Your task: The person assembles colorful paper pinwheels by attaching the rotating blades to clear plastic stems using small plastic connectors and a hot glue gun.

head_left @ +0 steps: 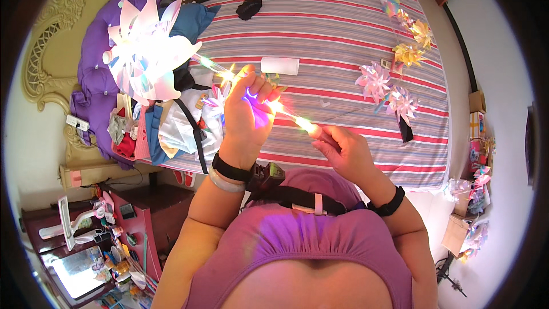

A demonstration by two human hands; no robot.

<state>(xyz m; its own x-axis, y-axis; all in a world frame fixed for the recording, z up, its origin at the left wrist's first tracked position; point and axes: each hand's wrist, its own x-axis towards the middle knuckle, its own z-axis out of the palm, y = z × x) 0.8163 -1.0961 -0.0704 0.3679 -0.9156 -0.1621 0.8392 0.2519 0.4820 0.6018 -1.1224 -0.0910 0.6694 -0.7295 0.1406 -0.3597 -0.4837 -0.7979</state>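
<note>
A large iridescent pinwheel (150, 51) with pointed petals glows bright white at the upper left. Its clear light-up stick (213, 65) slants down to the right, shining yellow and violet. The fingers of my left hand (247, 109) are curled round the middle of this stick, palm lit violet. Between thumb and fingers, my right hand (346, 150) pinches the stick's lower end, where a bright light glows. Glare hides details at both grips. Behind my left hand, a smaller pale pinwheel (216, 102) lies partly hidden on the bed.
Striped bedding (320, 28) covers the bed before me. Several pink and yellow pinwheels (374, 80) lie along its right side. A white paper roll (280, 66) and a black cloth (249, 8) rest mid-bed. Folded clothes (178, 129) are heaped at left, beside a purple headboard cushion (94, 74).
</note>
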